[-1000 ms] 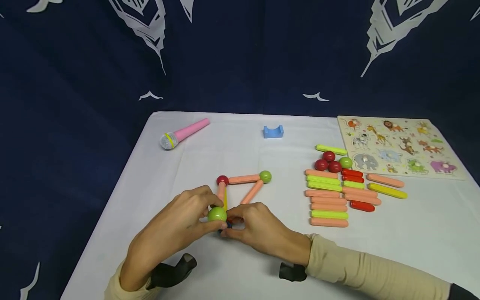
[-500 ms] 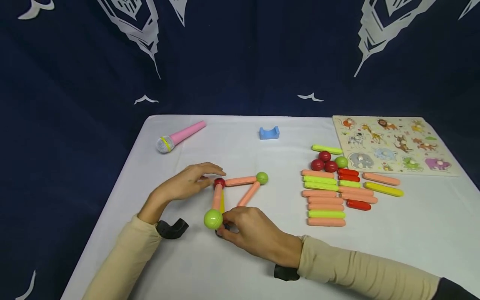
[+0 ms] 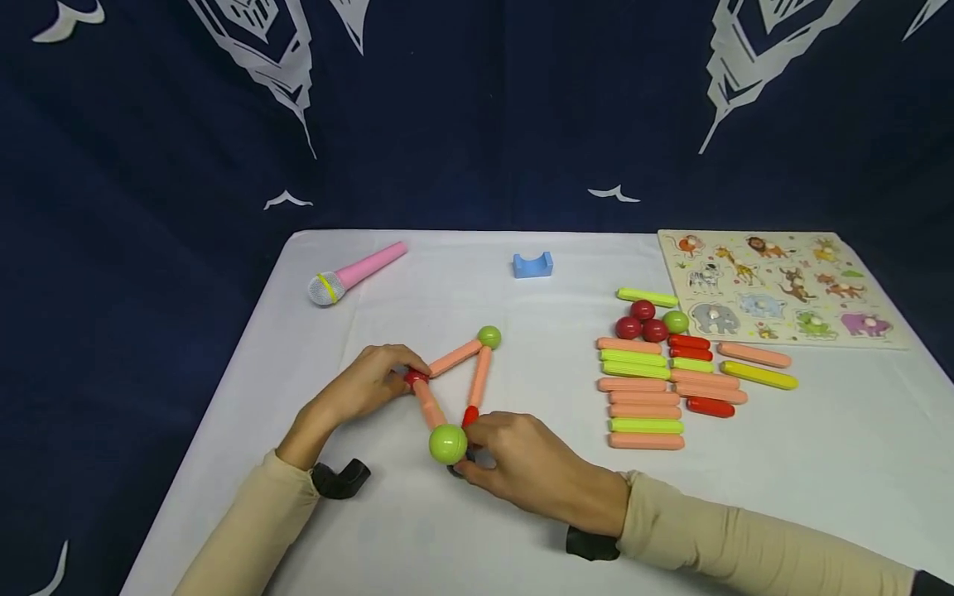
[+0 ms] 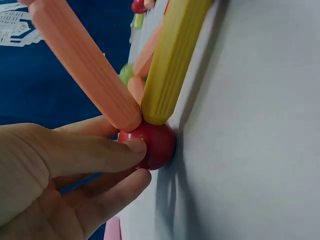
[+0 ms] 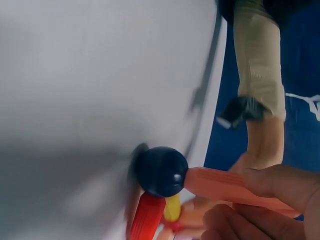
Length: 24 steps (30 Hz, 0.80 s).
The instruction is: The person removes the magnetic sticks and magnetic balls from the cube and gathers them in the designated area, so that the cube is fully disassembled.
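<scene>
A frame of toy rods and balls stands on the table. My left hand (image 3: 370, 382) pinches its red ball (image 4: 156, 146) between thumb and fingers. From that ball a salmon rod (image 4: 85, 65) slants up and a yellow rod (image 4: 175, 60) runs low beside it. A raised green ball (image 3: 447, 444) sits at the near corner. There my right hand (image 3: 532, 472) grips a salmon rod (image 5: 217, 184) that rises from a dark blue ball (image 5: 161, 171). A red rod (image 5: 147, 216) also joins the blue ball. Another green ball (image 3: 489, 337) forms the far corner.
Loose salmon, lime, red and yellow rods (image 3: 645, 411) lie in rows at right, with red balls (image 3: 643, 310) and a green ball (image 3: 676, 322) behind. An animal puzzle board (image 3: 782, 290), a blue cradle-shaped block (image 3: 532, 266) and a pink toy microphone (image 3: 365, 269) lie farther back.
My left hand let go near the raised green ball, moved away to the red ball and now pinches it. The frame has turned, its far green corner shifting left and back.
</scene>
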Available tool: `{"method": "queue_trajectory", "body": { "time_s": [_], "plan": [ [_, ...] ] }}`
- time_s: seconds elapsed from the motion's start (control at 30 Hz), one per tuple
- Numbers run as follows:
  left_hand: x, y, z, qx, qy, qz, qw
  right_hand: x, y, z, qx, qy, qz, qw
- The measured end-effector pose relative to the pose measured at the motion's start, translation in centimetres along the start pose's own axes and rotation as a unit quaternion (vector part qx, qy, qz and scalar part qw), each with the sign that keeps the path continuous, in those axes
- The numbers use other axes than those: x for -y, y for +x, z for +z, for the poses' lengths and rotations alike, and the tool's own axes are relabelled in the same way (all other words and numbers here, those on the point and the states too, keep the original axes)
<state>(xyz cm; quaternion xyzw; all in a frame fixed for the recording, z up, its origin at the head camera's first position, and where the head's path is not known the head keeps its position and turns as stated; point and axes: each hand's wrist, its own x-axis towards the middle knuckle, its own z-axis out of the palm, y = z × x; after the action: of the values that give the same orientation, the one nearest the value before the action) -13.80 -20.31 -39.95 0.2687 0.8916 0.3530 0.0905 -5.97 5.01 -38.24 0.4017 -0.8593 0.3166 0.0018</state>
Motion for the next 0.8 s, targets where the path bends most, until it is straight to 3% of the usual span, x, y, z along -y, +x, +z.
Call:
{"method": "queue_trajectory", "body": {
  "time_s": [0.37,0.53,0.63,0.73,0.8],
  "plan": [
    [-2.4,-3.8,2.1,-0.039,0.003,-0.067,0.997,-2.7,-2.1,-3.1,-0.036,-0.002,0.083,0.996],
    [-3.7,-4.4,3.2,-0.032,0.005,-0.084,0.9959,-3.2,-2.3,-4.8,-0.015,0.011,0.125,0.992],
    [-4.8,-4.3,3.2,-0.031,0.045,-0.097,0.9938,-2.7,-2.7,-6.6,-0.009,-0.011,0.149,0.989],
    [-6.4,-3.8,3.1,-0.049,0.061,-0.074,0.9942,-1.9,-2.9,-8.6,-0.032,-0.026,0.149,0.988],
    [-7.5,-3.0,3.1,-0.059,0.034,-0.031,0.9972,-1.1,-3.1,-9.6,-0.048,-0.03,0.141,0.988]
  ]
}}
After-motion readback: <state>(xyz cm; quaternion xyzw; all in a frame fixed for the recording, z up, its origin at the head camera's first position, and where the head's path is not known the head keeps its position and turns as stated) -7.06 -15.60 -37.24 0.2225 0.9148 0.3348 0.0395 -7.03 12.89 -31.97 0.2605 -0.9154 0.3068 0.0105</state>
